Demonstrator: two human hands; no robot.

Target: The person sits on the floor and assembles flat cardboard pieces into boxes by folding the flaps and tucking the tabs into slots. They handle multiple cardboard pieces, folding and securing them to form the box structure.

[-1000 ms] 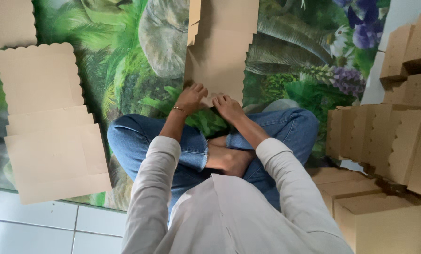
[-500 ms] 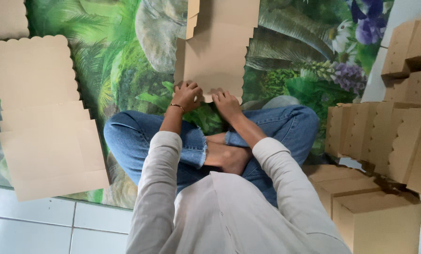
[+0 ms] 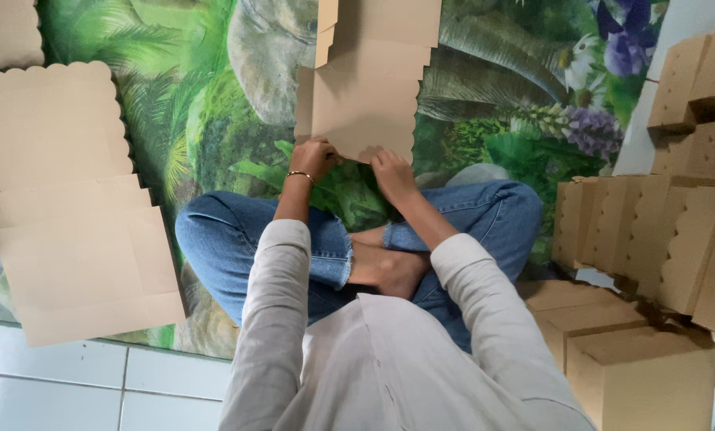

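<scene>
The person sits cross-legged on a mat (image 3: 214, 120) printed with green leaves and purple flowers, both hands at the near scalloped edge of a flat cardboard box blank (image 3: 365, 104) that lies unfolded on the mat ahead of the knees. The left hand (image 3: 314, 158), a thin gold bracelet (image 3: 298, 174) at its wrist, is closed on the blank's near-left corner — fingers curled over the edge and pinching it. The right hand (image 3: 391, 172) grips the same edge just beside it, toward the middle, fingers bent over the cardboard. The blank runs away from the hands to the far edge of the mat, its side flaps stepping out at the left.

Along the left edge of the mat lies a stack of flat blanks (image 3: 66, 199), scalloped on the far side, the sheets fanned a little so that lower ones show at the near end; it overhangs the near edge of the mat onto the white floor tiles (image 3: 70, 383). Another flat piece (image 3: 6, 32) sits at the far-left corner. To the right, off the mat, folded cardboard boxes (image 3: 661, 239) stand in rows and piles — some with scalloped rims, two plain closed ones (image 3: 637, 367) nearest the right elbow.
</scene>
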